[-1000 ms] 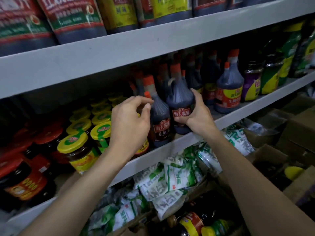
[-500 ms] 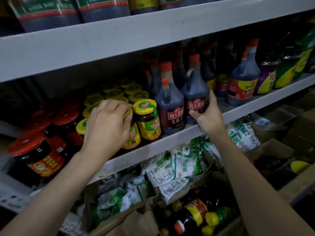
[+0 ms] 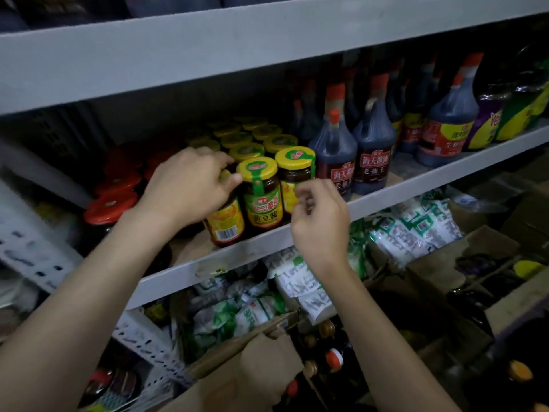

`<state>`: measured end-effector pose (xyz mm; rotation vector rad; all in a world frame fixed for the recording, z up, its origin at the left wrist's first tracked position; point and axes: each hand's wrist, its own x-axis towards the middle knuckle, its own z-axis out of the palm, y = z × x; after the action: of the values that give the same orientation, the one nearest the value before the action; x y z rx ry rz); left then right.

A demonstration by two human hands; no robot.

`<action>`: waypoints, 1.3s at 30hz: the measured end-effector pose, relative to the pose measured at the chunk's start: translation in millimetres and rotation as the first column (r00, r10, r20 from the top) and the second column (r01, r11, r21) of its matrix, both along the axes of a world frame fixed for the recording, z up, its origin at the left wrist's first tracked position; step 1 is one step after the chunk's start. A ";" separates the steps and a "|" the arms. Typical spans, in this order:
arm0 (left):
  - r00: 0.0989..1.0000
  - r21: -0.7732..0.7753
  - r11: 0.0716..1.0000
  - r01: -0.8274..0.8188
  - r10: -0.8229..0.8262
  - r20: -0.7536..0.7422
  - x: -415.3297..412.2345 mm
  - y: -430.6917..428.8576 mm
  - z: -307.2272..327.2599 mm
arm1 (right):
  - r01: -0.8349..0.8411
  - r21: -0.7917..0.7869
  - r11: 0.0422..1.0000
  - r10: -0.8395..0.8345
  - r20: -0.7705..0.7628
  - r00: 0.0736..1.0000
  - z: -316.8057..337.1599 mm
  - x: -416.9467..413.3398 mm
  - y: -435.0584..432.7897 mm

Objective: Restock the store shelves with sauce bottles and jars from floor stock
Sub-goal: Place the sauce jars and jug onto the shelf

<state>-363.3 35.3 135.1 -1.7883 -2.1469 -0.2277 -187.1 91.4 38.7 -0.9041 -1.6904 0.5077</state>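
Left hand (image 3: pixel 190 185) grips a tilted yellow-lidded jar (image 3: pixel 225 222) of brown sauce at the shelf (image 3: pixel 297 236) edge, lid leaning back; right hand (image 3: pixel 322 217) loosely curled, empty, beside upright jars.

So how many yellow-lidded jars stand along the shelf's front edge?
3: left jar under the left hand, middle jar, right jar beside the soy sauce bottles. More behind, partly hidden.

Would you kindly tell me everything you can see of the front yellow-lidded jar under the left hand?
The tilted jar looks like glass, with dark sauce inside, a yellow label with a red band and a barcode near its base. Its yellow lid is mostly hidden under the left hand, which grips its top. It leans at the shelf's front edge, beside an upright jar of the same kind.
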 end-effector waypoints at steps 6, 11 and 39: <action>0.997 -0.068 0.995 0.066 -0.063 0.033 -13.6 -11.7 -6.4 | -0.086 0.003 0.996 0.084 0.175 0.981 11.2 -36.4 -20.9; 0.991 -0.117 0.989 0.093 -0.082 0.103 -22.4 -14.3 4.2 | -0.066 -0.010 0.998 0.066 0.245 0.967 13.4 -41.2 -22.3; 0.991 -0.366 0.925 -0.105 0.065 -0.119 -36.6 -29.1 23.2 | -0.033 0.283 0.958 -0.146 0.587 0.796 33.4 -29.0 -21.6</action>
<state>-400.0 6.2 158.4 -1.8426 -2.2999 0.3121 -216.1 69.8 72.1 -0.9600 -2.2347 -0.0975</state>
